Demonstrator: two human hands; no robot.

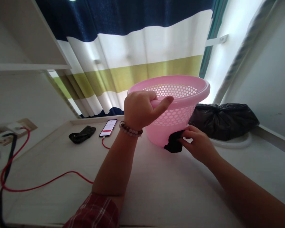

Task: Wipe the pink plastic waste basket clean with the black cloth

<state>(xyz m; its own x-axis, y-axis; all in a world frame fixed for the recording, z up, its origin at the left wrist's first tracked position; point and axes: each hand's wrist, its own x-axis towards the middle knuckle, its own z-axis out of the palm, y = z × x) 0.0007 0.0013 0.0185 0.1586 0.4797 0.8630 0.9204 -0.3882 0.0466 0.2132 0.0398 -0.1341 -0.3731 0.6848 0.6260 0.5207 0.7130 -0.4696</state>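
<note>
A pink plastic basket (156, 133) with a perforated upper wall stands on the white tabletop, tilted a little. My left hand (142, 107) grips its near rim, fingers curled over the edge and thumb lying along it. Low on the basket's right side, my right hand (197, 142) pinches a small black cloth (174, 142) between thumb and fingers. The cloth lies against the basket's outer wall. Hidden from this angle is the inside bottom of the basket.
A full black plastic bag (224, 122) sits right of the basket on a white ring. To the left are a phone (108, 128) on a red cable (61, 174) and a folded black item (82, 134). A striped curtain (137, 47) hangs behind; a socket (26, 125) is on the left wall.
</note>
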